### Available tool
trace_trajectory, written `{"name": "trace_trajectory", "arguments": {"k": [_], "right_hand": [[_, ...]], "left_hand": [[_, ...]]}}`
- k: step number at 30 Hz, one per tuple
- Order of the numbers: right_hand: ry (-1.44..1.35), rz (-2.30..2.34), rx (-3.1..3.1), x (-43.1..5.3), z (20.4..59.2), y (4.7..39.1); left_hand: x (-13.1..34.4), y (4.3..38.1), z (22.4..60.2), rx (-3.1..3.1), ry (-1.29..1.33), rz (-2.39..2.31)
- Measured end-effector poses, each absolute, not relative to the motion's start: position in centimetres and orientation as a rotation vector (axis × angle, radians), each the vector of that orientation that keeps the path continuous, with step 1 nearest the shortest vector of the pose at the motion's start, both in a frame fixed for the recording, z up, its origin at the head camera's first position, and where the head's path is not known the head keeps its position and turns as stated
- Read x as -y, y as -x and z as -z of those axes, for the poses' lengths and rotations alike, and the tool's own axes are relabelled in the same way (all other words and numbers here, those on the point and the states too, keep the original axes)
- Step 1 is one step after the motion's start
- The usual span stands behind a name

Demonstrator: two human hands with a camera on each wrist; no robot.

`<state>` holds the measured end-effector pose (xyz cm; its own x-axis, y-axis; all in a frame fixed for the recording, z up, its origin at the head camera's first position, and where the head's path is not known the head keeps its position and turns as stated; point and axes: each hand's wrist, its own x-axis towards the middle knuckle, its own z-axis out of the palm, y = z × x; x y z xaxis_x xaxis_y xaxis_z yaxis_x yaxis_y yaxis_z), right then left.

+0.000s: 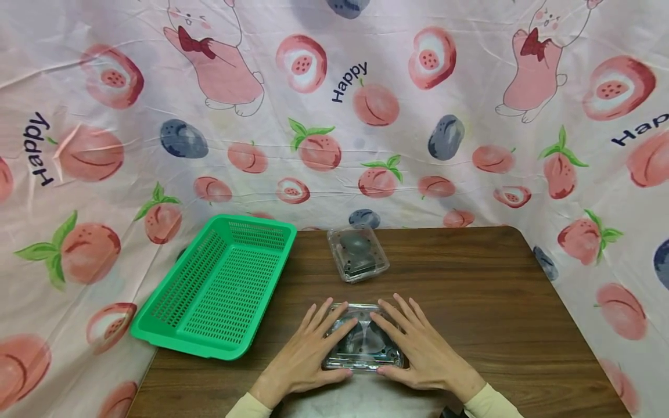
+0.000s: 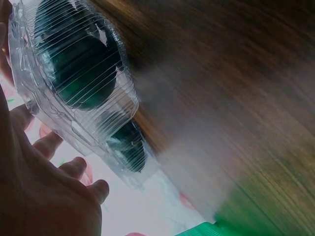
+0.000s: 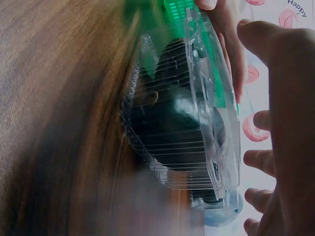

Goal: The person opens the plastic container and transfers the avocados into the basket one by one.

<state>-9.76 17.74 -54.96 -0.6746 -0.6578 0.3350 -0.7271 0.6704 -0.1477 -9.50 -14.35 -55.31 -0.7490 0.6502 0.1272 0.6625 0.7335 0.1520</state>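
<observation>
A clear plastic clamshell box (image 1: 364, 342) lies on the table near its front edge, with dark green, avocado-like fruit (image 3: 182, 115) inside. My left hand (image 1: 310, 351) spreads its fingers over the box's left side, thumb at the near edge. Mirroring it, my right hand (image 1: 424, 351) lies over the right side with its fingers spread and fairly straight. In the wrist views the lid looks closed down on the ribbed base (image 2: 91, 73), fingertips right at the lid. Farther back stands a second clamshell box (image 1: 358, 252), also with dark contents; neither hand is near it.
A green perforated plastic basket (image 1: 272, 290) stands on the left of the brown wooden table (image 1: 460, 273), partly over its left edge. Behind and at both sides hangs a pink and white cloth (image 1: 397, 139) printed with fruit and cartoon animals.
</observation>
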Motion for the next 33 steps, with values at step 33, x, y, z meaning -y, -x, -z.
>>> {"name": "trace_trajectory", "arguments": {"k": [33], "right_hand": [[-1.088, -0.406, 2.635, -17.3, 56.1, 9.7]], "left_hand": [[14.0, 9.2, 56.5, 2.844, 1.028, 0.271]]}}
